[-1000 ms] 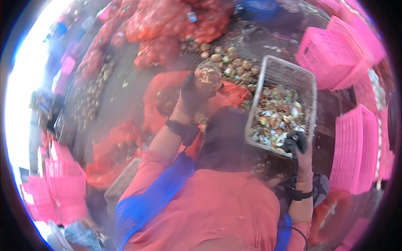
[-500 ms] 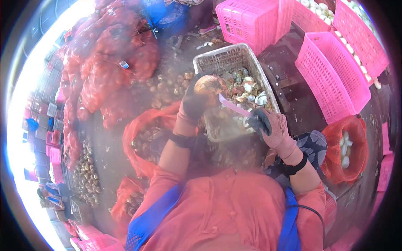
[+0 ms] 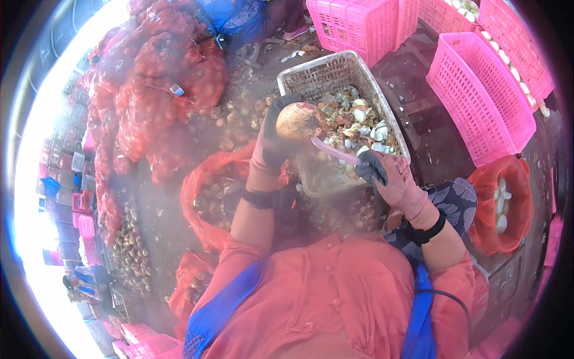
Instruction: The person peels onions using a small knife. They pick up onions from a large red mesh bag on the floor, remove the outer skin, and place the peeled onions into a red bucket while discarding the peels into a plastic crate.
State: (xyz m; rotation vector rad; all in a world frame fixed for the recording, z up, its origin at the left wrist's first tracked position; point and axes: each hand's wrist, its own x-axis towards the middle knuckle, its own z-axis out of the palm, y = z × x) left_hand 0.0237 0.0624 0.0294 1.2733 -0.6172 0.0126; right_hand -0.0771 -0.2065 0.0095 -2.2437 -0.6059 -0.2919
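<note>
Bulging red net sacks (image 3: 158, 90) are lying heaped toward the far left corner of the floor (image 3: 156, 206), and loose brown bulbs (image 3: 133, 257) are lying nearer its left edge. A blue bundle (image 3: 238, 15) is resting toward the far edge, with a pink shoe (image 3: 296, 33) showing near it. Pink crates (image 3: 353, 27) are standing toward the far right; nearer the right edge, a red net bag (image 3: 521, 179) is holding pale bulbs (image 3: 501, 203).
</note>
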